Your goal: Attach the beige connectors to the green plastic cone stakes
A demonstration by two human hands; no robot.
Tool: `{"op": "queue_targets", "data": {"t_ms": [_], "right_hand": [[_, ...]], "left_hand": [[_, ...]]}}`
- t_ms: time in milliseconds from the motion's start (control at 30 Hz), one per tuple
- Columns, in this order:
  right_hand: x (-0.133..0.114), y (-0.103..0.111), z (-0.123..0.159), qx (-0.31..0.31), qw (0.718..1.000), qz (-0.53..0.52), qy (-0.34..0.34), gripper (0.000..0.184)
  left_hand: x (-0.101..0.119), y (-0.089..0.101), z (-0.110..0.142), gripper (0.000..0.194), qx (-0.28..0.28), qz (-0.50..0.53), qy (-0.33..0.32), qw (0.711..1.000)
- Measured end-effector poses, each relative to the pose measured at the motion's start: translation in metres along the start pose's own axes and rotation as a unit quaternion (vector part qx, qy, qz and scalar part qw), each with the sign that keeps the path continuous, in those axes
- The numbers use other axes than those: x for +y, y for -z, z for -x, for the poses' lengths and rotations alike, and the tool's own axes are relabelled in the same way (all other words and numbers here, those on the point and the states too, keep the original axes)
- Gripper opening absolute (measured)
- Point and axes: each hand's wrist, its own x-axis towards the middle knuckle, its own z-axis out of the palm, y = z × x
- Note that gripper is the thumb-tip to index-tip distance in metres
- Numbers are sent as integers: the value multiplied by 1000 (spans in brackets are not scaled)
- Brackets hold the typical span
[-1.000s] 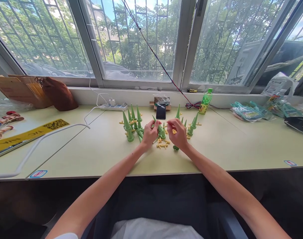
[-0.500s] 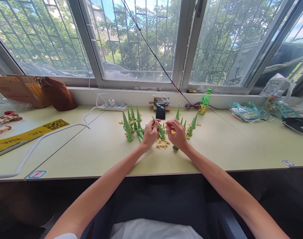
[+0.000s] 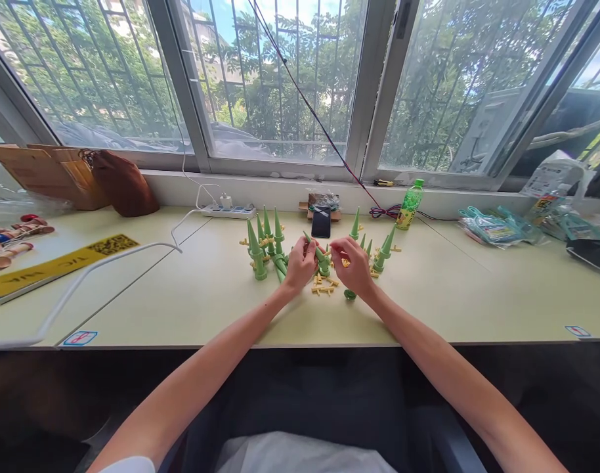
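My left hand [image 3: 300,264] is closed around a green pointed plastic post [image 3: 322,261], tilted with its tip up to the left. Close on its right, my right hand [image 3: 353,264] has its fingers pinched together at the post's side; what they hold, if anything, is too small to make out. Small yellow plastic pegs [image 3: 322,289] lie on the table below the hands. Several green posts with yellow pegs stand to the left [image 3: 257,253], and more green posts [image 3: 385,249] stand to the right. A round green piece [image 3: 350,295] sits under my right wrist.
Behind the hands, a black phone [image 3: 321,222] leans on a small open box. A power strip [image 3: 229,210], a green drink bottle [image 3: 410,205] and plastic bags [image 3: 494,226] line the back. A white cable [image 3: 107,258] crosses the left, near a brown pouch [image 3: 125,184].
The whole view has shifted slightly. Both hands keep nearly the same pose at the green post, with the right fingers still close to its side.
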Motion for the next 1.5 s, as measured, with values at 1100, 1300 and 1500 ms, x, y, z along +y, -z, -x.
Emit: {"op": "queue_targets", "data": {"t_ms": [1100,1300,1500], "right_hand": [[7,-4,1,-20,998,-42,-33,12],[8,-4,1,-23,998,-35,-43,13],[8,-4,0,-20,998,-35,-47,14]], "left_hand": [[-11,9,4,25,9,-163,-91,982],[-11,9,5,26,9,-164,-87,983],[-10,9,6,24,0,-178,-101,979]]}}
